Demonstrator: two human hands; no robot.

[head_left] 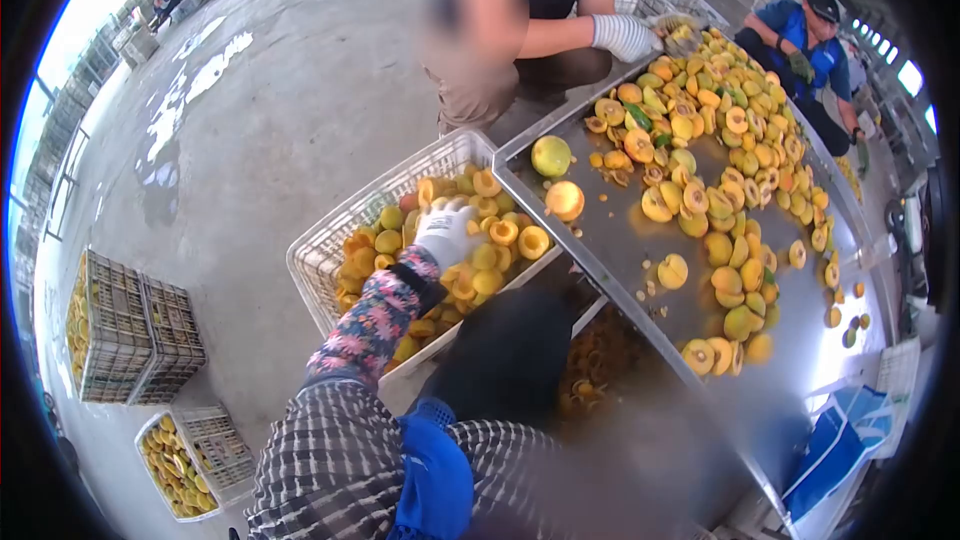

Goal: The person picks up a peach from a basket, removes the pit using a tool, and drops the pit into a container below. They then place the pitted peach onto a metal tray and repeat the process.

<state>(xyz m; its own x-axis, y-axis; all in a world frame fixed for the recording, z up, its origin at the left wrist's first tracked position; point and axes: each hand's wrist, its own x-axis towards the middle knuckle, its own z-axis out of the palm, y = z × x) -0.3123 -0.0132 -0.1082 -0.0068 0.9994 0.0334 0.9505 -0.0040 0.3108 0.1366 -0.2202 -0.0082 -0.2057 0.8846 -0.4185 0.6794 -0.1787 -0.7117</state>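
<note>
My left hand, in a white glove under a floral sleeve, reaches into a white plastic crate. Its fingers look apart and lie on the halved yellow peaches in there; I see nothing firmly held. Some of these halves have hollow centres. Against the crate's right side stands a metal-topped table, with a heap of halved peaches spread over it. Near the table corner are a greenish whole-looking peach and a cut peach. My right hand is not visible; the lower right is blurred.
Across the table corner, a person's striped-gloved hand reaches to the heap. Another person crouches at the far right. Stacked crates and a fruit-filled crate stand on the left. The table's raised metal rim runs beside my leg.
</note>
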